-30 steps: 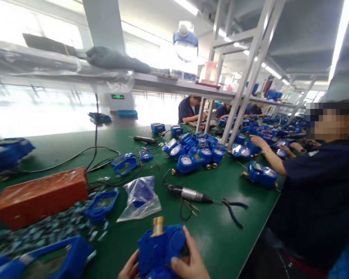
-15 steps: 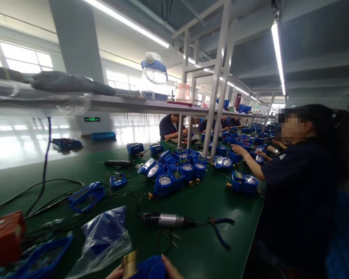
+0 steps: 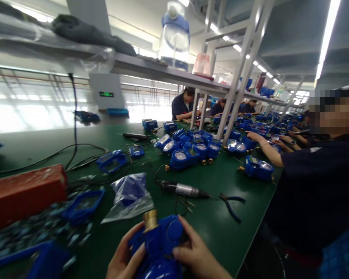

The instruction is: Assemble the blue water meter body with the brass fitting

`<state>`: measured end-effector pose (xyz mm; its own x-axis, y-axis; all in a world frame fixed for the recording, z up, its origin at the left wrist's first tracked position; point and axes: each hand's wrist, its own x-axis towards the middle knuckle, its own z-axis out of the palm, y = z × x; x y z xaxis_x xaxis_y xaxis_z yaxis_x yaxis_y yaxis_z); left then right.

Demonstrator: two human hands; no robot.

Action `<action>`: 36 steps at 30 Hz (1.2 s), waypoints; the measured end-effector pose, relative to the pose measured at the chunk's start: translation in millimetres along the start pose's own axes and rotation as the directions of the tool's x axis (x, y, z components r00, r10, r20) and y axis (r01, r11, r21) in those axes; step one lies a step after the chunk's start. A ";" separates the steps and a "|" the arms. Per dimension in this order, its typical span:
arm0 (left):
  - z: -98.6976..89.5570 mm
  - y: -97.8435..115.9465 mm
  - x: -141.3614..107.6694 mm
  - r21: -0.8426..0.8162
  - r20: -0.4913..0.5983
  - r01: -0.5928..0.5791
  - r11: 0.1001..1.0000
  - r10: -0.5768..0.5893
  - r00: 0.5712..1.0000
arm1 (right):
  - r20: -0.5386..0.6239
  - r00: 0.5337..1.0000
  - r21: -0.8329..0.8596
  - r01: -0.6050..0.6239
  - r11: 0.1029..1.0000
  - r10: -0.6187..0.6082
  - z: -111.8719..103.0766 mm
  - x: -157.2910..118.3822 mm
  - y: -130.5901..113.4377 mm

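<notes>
Both my hands grip a blue water meter [image 3: 163, 248] with a brass threaded end, low in the view at the near side of the bench. My left hand [image 3: 125, 252] wraps its left side, beside the brass end. On the other side, my right hand [image 3: 196, 248] has its thumb and fingers closed on the housing. Just beyond lies a clear plastic bag [image 3: 130, 197] with something blue inside. To its right are an electric screwdriver [image 3: 184, 190] and blue-handled cutters [image 3: 232, 207] with their handles apart.
An orange-red box [image 3: 26, 195] stands at left among loose small pieces and blue frames [image 3: 84, 205]. Several blue meters [image 3: 189, 149] cluster mid-bench by the white shelf posts [image 3: 241, 77]. At right a co-worker [image 3: 311, 182] reaches over the bench. A black cable [image 3: 75, 124] hangs at left.
My view has tipped downward and turned left. The meter and both my hands, barely visible at the bottom edge before, now show much more fully, with the hands still holding the meter.
</notes>
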<state>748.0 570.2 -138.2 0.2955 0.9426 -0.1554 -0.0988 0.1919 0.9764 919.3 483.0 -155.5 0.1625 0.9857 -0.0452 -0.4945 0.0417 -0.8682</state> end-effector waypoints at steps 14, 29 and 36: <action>12.5 -6.7 -15.4 -0.019 -0.049 -0.205 0.979 0.204 0.978 | 0.042 0.994 0.124 -0.103 0.987 0.098 -0.1 -12.4 -1.1; 17.6 -16.9 -14.4 -0.310 -0.083 -0.009 0.951 -0.017 0.996 | -0.077 0.993 -0.050 -0.097 0.994 0.093 -3.2 -21.8 7.8; 10.6 -13.1 -8.3 -0.486 0.233 0.301 0.820 -0.211 0.949 | -0.069 0.955 -0.904 0.062 0.424 -0.287 -26.7 -1.1 -41.2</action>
<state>756.9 556.9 -148.1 0.5228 0.7908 -0.3183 -0.4538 0.5742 0.6814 962.2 475.9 -132.9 0.3562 0.9184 0.1724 0.5722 -0.0685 -0.8172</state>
